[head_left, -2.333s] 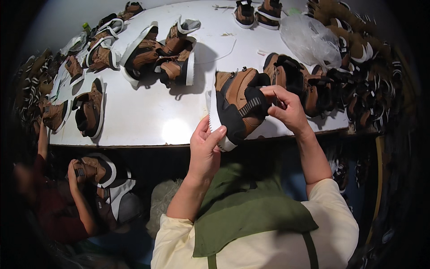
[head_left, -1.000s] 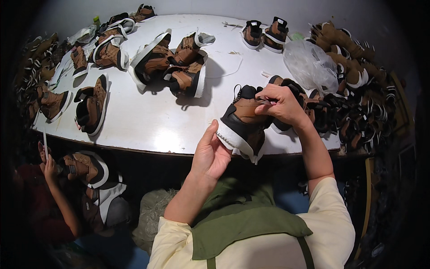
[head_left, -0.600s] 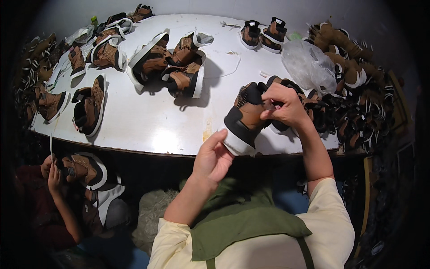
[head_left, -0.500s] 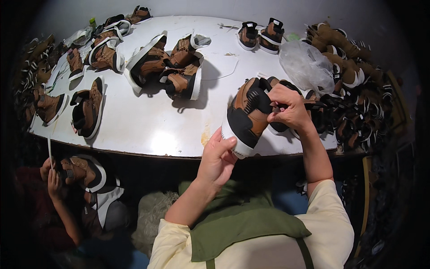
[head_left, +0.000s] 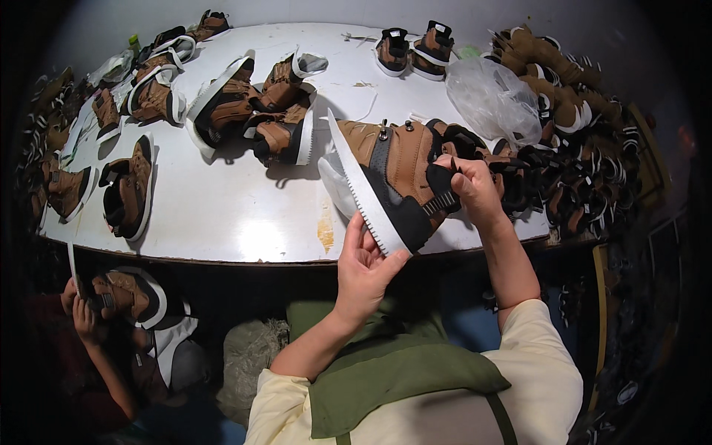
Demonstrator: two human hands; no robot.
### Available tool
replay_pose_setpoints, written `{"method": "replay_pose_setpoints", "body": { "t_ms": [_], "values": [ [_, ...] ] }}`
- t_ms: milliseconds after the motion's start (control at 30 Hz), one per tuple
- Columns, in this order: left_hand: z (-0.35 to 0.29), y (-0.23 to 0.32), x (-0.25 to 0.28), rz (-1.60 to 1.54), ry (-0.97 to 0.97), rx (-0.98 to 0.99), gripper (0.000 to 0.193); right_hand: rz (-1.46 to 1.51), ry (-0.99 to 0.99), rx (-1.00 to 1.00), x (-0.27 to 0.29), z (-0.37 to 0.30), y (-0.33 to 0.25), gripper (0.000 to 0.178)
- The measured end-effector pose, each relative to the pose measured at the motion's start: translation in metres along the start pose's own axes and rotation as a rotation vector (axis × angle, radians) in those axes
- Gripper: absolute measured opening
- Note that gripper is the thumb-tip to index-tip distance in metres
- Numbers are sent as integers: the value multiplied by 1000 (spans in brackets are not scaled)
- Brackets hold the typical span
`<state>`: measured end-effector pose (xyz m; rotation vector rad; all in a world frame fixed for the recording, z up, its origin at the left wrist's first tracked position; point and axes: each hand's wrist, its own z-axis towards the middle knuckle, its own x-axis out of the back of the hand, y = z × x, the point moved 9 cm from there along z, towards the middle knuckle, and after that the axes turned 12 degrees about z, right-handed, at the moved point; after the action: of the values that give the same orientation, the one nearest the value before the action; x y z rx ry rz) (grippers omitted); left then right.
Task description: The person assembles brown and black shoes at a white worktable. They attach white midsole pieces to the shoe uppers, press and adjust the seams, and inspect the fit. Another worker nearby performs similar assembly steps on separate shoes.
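Between my hands is a brown and black boot (head_left: 404, 159), held tilted above the table's front edge, its side toward me and its toe pointing up and left. A white toothed strip runs along its sole edge, and part of the pale sole shows. My left hand (head_left: 363, 271) grips the heel end of the sole from below, thumb on the white edge. With fingers closed, my right hand (head_left: 475, 189) pinches the black padded collar at the boot's top. Several more boots (head_left: 285, 137) lie just left of it on the white table (head_left: 245, 215).
At the right are a clear plastic bag (head_left: 493, 100) and a heap of dark boots (head_left: 593, 174). Two boots (head_left: 411, 52) stand at the back. More boots (head_left: 130, 185) lie to the left. At lower left, a co-worker's hands (head_left: 85, 315) hold a white strip by another boot.
The boot has turned from showing its heel to showing its side and sole edge. My hands keep hold of it. The view has shifted slightly right.
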<state>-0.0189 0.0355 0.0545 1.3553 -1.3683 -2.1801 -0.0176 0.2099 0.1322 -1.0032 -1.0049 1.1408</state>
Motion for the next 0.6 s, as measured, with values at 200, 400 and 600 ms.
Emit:
{"method": "replay_pose_setpoints", "body": {
  "t_ms": [200, 400, 600],
  "values": [
    [-2, -4, -1, -3, -36, -15, 86, -9, 11, -16, -5, -2, -6, 52],
    [-1, -7, 0, -25, -56, 13, 85, -28, 68, -146, 1, -5, 2, 28],
    [1, -13, 2, -77, -33, 32, 86, -8, 96, -152, 0, -7, 1, 19]
  ]
}}
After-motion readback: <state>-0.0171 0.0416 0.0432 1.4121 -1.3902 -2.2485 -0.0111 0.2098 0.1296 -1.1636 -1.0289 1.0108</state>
